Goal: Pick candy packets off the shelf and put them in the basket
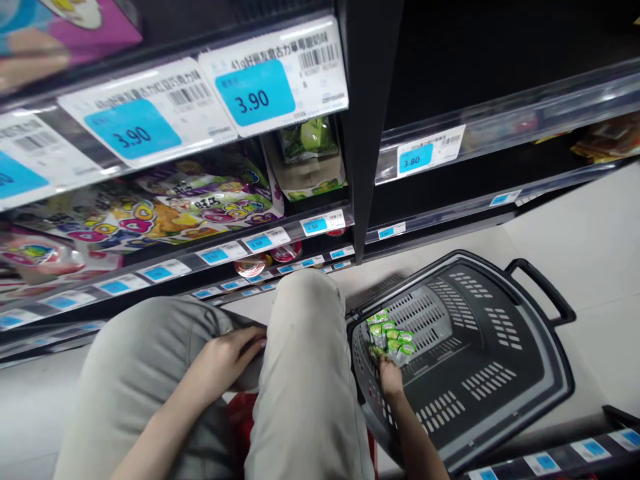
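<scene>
My left hand (231, 360) rests by my bent knees, with fingers loosely stretched out and nothing visible in them. Deep inside a large dark grey shopping basket (545, 393), my right hand (391, 377) is at the near-left end of the floor. Its fingers are small and partly hidden, and they appear closed on a green packet (376, 353). Against them lie several small shiny green-and-white packets (393, 333), grouped in rows on the slotted basket bottom. The basket stands on the floor to the right of my legs, its handle (543, 287) sticking out at the far right.
Dark shelves (373, 133) rise in front, edged with price labels (257, 90). An open carton (310, 163) of green packets and several colourful snack bags (200, 197) sit on one shelf. Another shelf edge (565, 460) runs along the lower right. Something red (243, 420) shows beneath me.
</scene>
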`<action>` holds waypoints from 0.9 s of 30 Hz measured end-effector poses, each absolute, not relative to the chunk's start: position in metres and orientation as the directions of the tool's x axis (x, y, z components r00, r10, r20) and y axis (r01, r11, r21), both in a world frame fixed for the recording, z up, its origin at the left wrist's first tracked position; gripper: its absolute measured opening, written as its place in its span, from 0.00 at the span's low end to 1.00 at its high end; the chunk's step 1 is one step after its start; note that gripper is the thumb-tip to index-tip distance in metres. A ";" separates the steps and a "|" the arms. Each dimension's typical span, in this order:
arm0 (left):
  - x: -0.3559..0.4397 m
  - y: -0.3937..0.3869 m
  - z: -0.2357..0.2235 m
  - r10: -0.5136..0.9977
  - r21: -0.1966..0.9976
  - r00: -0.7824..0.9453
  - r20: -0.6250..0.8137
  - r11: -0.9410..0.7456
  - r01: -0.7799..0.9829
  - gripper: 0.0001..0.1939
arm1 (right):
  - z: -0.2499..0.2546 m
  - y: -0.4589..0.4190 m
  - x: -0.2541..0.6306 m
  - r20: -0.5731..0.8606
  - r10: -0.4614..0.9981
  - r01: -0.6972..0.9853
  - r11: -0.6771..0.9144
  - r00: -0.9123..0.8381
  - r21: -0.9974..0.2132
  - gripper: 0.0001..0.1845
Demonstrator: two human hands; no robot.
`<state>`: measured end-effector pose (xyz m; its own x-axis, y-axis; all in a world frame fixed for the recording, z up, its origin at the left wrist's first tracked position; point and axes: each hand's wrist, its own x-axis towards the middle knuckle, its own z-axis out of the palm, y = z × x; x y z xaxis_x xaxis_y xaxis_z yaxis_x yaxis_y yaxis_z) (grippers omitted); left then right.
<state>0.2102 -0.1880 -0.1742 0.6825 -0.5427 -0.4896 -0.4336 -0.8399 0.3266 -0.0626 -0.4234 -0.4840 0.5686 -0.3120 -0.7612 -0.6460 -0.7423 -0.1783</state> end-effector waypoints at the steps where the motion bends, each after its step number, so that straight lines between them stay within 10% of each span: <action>1: 0.210 -0.188 -0.174 -0.539 0.326 0.686 -0.489 -0.842 -0.429 0.18 | -0.482 -0.423 -0.059 -0.745 -0.319 -0.656 -0.727 0.586 -0.205 0.19; 12: 0.211 -0.189 -0.175 -0.523 0.304 0.696 -0.493 -0.852 -0.426 0.20 | -0.477 -0.411 -0.017 -0.580 -0.415 -0.710 -0.472 0.701 -0.522 0.19; 27: 0.212 -0.190 -0.179 -0.503 0.298 0.653 -0.567 -0.864 -0.406 0.21 | -0.497 -0.465 -0.018 -0.703 -0.419 -0.769 -0.571 0.574 -0.288 0.26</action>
